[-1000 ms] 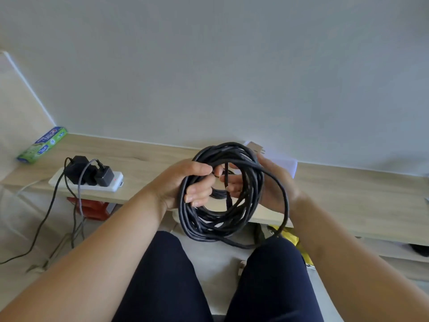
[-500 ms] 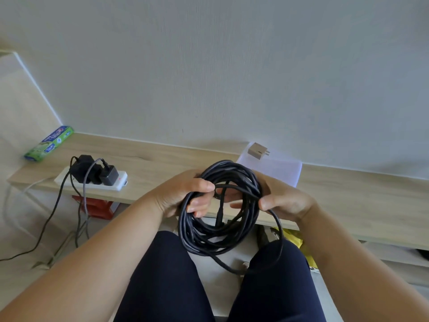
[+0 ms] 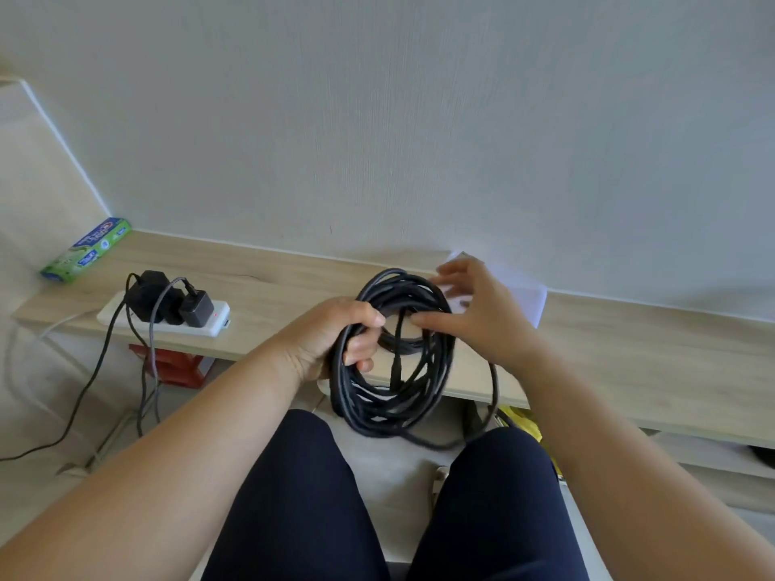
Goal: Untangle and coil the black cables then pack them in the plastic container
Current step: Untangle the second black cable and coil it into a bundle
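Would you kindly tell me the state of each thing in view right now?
Cable: coiled, held upright, one loop hanging loose.
Left hand: gripping the cable's left side.
Right hand: open, reaching over the cable's top.
Power strip: red light on, two chargers plugged in.
Green box: lying on the shelf.

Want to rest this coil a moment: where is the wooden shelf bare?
Bare wood runs right of the power strip up to the coil, and along the shelf right of the white paper. The left end is crowded: green box, strip, plugged adapters.
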Demonstrator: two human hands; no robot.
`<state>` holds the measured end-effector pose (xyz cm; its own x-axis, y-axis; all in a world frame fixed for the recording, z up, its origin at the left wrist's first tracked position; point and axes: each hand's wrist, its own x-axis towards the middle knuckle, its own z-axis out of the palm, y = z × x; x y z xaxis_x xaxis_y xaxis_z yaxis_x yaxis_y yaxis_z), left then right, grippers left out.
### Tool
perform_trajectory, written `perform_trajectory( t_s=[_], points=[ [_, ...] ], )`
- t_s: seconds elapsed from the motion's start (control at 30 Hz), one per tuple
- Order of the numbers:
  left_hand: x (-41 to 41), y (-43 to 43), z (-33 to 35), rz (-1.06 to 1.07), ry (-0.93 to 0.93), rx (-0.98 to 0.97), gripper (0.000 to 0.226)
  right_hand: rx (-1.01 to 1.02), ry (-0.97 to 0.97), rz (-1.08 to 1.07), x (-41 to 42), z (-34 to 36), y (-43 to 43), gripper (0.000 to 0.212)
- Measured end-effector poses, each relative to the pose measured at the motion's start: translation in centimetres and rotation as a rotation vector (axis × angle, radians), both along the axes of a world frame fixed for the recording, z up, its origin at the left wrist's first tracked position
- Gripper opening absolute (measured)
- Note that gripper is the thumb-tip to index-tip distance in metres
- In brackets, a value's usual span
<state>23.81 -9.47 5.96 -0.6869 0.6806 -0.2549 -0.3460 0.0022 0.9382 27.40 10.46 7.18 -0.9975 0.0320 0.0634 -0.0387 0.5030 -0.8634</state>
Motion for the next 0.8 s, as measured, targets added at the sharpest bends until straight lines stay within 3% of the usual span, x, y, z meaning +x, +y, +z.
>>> perform_trajectory(
  t_s=[0.03,0.1,0.17,0.27,0.33,0.4,0.47,0.6,0.67,0.73,0.8],
  points=[
    [0.0,0.1,-0.5,0.115,-0.038,-0.009,0.035,0.106,0.162,-0.129,0.3,0.1,-0.5,0.046],
    [0.0,0.7,-1.4,0.332,-0.091,0.024,0.031,0.117,0.367,-0.213,1.4,0.4,-1.6,0.022],
    [0.1,1.2,-1.8,0.455,-0.115,0.099,0.028,0.131,0.226,-0.109,2.0,0.0,-2.7,0.014],
    [0.4,2.0,-2.2,0.46,-0.048,0.141,0.024,0.362,-0.108,0.053,2.3,-2.1,-4.0,0.043],
    [0.7,2.6,-2.3,0.411,0.051,0.1,0.034,0.512,-0.141,0.029,2.1,-3.0,-4.6,0.048],
    [1.2,3.0,-2.4,0.377,0.114,0.065,0.037,0.578,-0.104,-0.012,1.8,-3.6,-4.8,0.034],
    [1.4,3.1,-2.6,0.358,0.157,0.04,0.037,0.4,-0.102,-0.048,1.5,-4.2,-4.6,0.016],
    [1.2,2.8,-2.2,0.338,0.36,-0.128,0.024,-0.421,-0.271,-0.267,1.2,-3.7,-4.8,0.016],
    [1.1,2.5,-2.3,0.382,0.348,-0.17,0.019,-0.675,-0.363,-0.314,0.6,-3.2,-4.8,0.018],
    [1.1,1.9,-2.5,0.407,0.274,-0.155,0.026,-0.568,-0.384,-0.226,0.3,-2.6,-4.3,0.018],
    [1.2,1.2,-2.6,0.419,0.179,-0.087,0.025,-0.164,-0.322,-0.09,1.2,-1.5,-3.3,0.019]
  ],
)
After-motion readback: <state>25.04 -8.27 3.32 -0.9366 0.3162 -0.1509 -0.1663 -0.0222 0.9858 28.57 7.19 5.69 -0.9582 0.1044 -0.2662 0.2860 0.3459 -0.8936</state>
